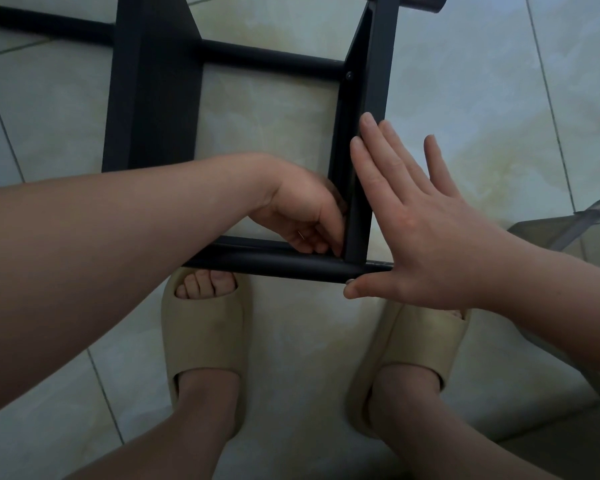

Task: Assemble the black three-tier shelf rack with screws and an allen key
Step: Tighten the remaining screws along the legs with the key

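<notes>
While the black shelf rack (pixel 153 98) is lying on the glossy tiled floor (pixel 274 133) just ahead of a person's beige foam slippers (pixel 205 341), the right hand (pixel 420 223) is pressing flat, fingers straight, against the outer face of a matte end panel (pixel 362 161). The left hand (pixel 302 213) is curling into the inside corner where that panel is meeting a smooth round tube (pixel 274 263); whether it is gripping anything cannot be told. A small screw head (pixel 350 281) is showing at the tube's end, beside the right thumb. Holding the joint square and snug before tightening looks wise.
</notes>
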Action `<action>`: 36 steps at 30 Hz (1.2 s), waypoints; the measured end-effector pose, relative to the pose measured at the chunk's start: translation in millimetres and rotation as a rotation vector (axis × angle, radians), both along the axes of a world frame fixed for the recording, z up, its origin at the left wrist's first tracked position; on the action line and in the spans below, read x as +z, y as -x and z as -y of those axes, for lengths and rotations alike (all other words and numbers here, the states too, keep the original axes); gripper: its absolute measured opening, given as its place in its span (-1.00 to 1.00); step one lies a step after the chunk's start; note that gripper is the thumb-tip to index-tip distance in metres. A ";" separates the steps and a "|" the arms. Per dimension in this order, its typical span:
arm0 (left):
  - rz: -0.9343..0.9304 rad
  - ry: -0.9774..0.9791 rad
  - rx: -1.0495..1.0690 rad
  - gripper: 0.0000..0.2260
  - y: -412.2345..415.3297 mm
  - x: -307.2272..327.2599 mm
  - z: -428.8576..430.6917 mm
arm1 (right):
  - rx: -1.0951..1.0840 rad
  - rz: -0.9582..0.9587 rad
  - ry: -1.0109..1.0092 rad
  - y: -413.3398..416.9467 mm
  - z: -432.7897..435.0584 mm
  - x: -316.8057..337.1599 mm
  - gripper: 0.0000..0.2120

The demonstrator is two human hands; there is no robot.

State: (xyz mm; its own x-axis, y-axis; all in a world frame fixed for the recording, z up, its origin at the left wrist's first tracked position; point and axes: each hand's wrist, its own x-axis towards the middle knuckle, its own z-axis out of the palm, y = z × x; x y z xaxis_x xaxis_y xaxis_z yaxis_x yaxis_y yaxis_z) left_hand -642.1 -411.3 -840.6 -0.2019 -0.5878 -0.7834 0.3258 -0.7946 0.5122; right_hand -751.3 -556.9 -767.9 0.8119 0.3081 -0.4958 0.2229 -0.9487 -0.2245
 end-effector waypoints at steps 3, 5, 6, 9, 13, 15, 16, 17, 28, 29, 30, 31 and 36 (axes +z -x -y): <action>-0.010 0.015 0.029 -0.85 0.5 -1.1 -0.8 | 0.002 -0.002 -0.003 0.2 0.2 -0.1 0.29; -0.018 0.023 0.039 -0.85 -0.6 -1.1 -1.7 | 0.001 -0.005 -0.005 0.2 0.3 -0.1 0.29; -0.022 0.028 0.035 -0.85 -1.8 -0.8 -2.3 | 0.000 -0.008 -0.007 0.2 0.4 -0.1 0.29; -0.039 0.024 -0.011 -0.85 -5.8 0.6 -4.0 | -0.004 -0.014 -0.012 -0.1 0.7 0.3 0.29; -0.072 0.001 -0.005 -0.84 -3.9 0.2 -3.7 | -0.004 -0.016 -0.014 0.0 0.5 0.1 0.29; -0.066 0.012 0.025 -0.84 -2.3 -0.4 -2.8 | -0.005 -0.018 -0.015 0.2 0.6 0.1 0.29; -0.065 0.020 0.035 -0.84 -1.9 -0.2 -2.6 | -0.004 -0.019 -0.014 0.3 0.7 0.1 0.29; -0.065 0.030 0.044 -0.84 -1.5 0.1 -2.6 | -0.003 -0.018 -0.012 0.3 0.8 0.1 0.29; -0.084 0.082 0.081 -0.84 3.3 -1.5 -10.5 | 0.001 -0.003 -0.010 1.4 0.6 -0.8 0.29; -0.080 0.072 0.042 -0.84 2.1 -1.2 -10.5 | 0.001 -0.004 -0.010 1.4 0.5 -0.8 0.29; -0.074 0.059 0.009 -0.81 1.1 -0.7 -10.1 | 0.000 -0.007 -0.010 1.4 0.4 -0.8 0.29; -0.059 0.049 -0.012 -0.77 0.3 -0.3 -9.3 | -0.001 -0.010 -0.011 1.4 0.3 -0.9 0.29; 0.058 0.018 -0.034 -0.82 -1.5 -0.7 -4.0 | -0.003 -0.014 -0.010 1.2 0.3 -0.6 0.30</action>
State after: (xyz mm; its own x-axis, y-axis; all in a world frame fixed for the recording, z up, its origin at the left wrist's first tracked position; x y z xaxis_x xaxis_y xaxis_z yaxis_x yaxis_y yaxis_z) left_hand -640.6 -407.3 -841.3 -0.1770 -0.5952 -0.7838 0.2679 -0.7955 0.5436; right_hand -752.5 -557.2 -768.5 0.8060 0.3106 -0.5040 0.2166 -0.9470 -0.2371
